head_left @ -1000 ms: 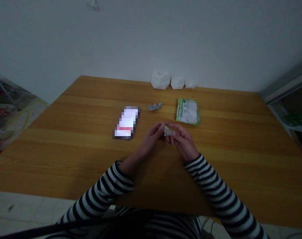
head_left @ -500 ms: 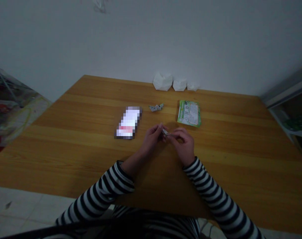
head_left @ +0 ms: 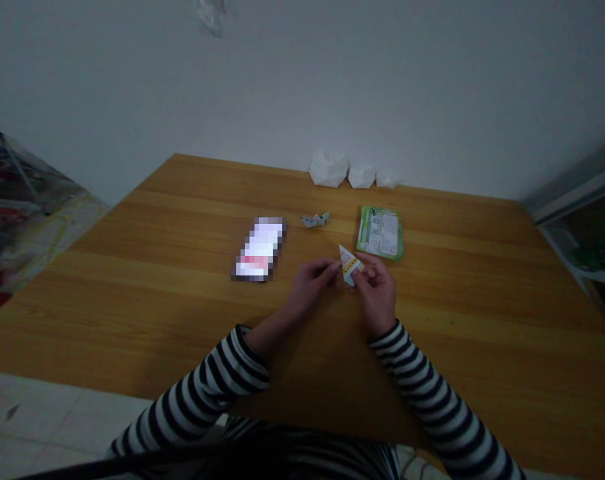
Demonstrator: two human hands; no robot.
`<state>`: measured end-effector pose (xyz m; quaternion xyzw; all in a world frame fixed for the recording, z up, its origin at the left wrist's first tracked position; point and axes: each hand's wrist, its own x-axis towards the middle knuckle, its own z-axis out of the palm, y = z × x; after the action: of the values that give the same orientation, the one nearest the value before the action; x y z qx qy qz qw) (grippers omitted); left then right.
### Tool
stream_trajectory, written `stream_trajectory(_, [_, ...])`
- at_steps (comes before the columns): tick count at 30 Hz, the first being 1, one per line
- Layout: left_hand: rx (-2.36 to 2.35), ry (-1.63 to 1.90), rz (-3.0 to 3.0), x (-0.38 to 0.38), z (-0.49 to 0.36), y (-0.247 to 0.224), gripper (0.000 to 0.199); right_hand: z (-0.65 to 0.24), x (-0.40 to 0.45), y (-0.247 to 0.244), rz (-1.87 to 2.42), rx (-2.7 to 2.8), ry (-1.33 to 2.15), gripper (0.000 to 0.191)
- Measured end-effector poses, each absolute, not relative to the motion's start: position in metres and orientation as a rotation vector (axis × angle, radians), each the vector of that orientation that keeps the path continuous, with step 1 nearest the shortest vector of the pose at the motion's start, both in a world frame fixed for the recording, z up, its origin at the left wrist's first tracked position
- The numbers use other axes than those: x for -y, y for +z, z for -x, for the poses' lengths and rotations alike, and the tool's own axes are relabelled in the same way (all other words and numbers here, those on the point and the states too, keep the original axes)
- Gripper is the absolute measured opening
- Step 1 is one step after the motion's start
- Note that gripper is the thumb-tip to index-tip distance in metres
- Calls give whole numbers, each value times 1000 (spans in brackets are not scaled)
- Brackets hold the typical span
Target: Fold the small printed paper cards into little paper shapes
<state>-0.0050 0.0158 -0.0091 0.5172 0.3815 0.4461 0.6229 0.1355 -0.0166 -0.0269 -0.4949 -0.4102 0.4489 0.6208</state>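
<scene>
A small folded piece of paper (head_left: 351,266), white with yellow print, shows as a triangle with its point upward. My right hand (head_left: 378,293) pinches its right side between thumb and fingers. At its left edge, my left hand (head_left: 307,287) is closed with thumb and fingertips on the paper. Both hands are just above the wooden table. Beyond them lies a small printed folded paper shape (head_left: 315,220), like a little boat. Right behind my right hand is a flat green printed packet (head_left: 381,233).
A phone (head_left: 260,250) with a lit, pixelated screen lies left of my hands on the table (head_left: 182,267). Three white folded paper pieces (head_left: 328,169) stand along the back edge against the wall (head_left: 382,80). At the right is a shelf (head_left: 597,267).
The folded paper has turned in my hands; its broad triangular face with yellow print now shows, where before only a narrow edge did. The view has shifted slightly.
</scene>
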Motion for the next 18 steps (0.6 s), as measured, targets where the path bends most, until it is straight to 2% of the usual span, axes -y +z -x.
stream_trajectory(7, [-906,1081,-1161,-10,1,-12,30,-131,15,-26,1017,798,1341,38])
stream_trajectory(18, [-957,1153,-1221,-10,-1,-24,33,-121,20,-30,1033,739,1276,44])
